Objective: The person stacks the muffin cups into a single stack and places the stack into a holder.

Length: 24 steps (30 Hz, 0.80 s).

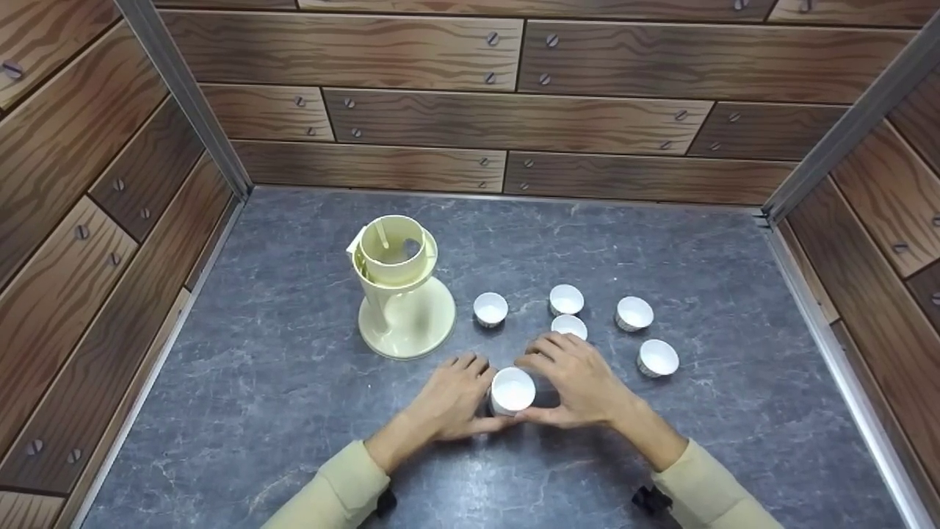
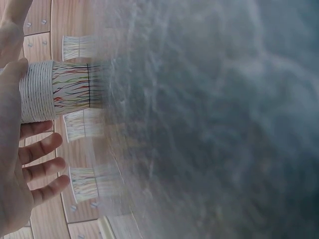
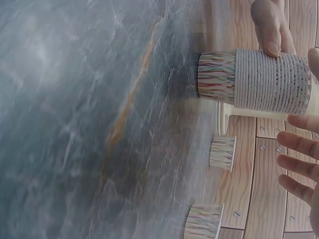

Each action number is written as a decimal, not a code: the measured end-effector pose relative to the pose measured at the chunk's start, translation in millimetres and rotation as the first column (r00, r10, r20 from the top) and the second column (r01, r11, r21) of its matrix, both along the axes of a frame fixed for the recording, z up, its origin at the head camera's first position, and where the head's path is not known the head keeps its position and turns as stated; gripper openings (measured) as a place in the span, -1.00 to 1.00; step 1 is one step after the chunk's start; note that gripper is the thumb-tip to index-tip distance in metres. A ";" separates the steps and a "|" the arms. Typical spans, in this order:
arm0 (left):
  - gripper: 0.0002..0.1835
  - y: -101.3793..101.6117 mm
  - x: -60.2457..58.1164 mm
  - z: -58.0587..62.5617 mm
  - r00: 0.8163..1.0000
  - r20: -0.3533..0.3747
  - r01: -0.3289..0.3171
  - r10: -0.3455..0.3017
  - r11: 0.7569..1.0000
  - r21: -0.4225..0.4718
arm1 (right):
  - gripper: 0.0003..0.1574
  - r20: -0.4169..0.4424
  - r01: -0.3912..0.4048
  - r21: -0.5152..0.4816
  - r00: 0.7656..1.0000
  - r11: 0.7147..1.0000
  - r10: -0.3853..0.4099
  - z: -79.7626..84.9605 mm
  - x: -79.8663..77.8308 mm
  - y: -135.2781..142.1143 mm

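A tall stack of white paper baking cups point(image 1: 512, 391) stands upright between both hands on the table; its side shows ridged rims above a coloured streak pattern. My left hand point(image 1: 457, 397) holds the stack's left side, thumb point(image 2: 19, 69) along the near face and the other fingers spread beyond. From the right, my right hand point(image 1: 580, 382) curves round the upper stack, thumb in front and index finger behind, with a gap at the palm. Just behind its fingers sits a single baking cup point(image 1: 569, 325), partly hidden.
Other single cups stand behind and to the right: one cup point(image 1: 490, 309) near the stand, another cup point(image 1: 566, 300) further back, and two more cups point(image 1: 634, 314) point(image 1: 658, 358) at right. A pale yellow-green plastic stand point(image 1: 407, 323) with an open cylinder on top is back left. Wood-patterned walls enclose the table.
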<state>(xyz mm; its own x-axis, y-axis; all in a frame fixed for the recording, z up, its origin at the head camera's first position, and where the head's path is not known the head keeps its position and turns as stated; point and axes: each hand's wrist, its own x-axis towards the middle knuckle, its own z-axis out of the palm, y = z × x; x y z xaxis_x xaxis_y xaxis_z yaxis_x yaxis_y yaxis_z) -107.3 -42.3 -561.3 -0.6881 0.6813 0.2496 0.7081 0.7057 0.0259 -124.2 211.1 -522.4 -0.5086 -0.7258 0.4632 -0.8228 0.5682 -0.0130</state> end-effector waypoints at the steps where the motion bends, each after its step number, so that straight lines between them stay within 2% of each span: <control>1: -0.22 0.0 0.1 0.1 1.000 0.004 0.000 0.000 1.000 0.000 | -0.12 -0.001 0.000 -0.001 1.000 1.000 0.000 0.6 0.1 1.5; 18: -0.18 -0.1 0.4 1.4 1.000 0.018 0.002 -0.002 1.000 -0.028 | -0.03 0.045 0.052 0.072 0.997 0.996 -0.056 9.0 1.0 39.5; 24: -0.20 -1.1 0.7 0.7 1.000 0.012 0.009 -0.008 1.000 -0.021 | -0.01 0.017 0.065 0.073 0.998 0.995 -0.067 9.4 -0.9 55.0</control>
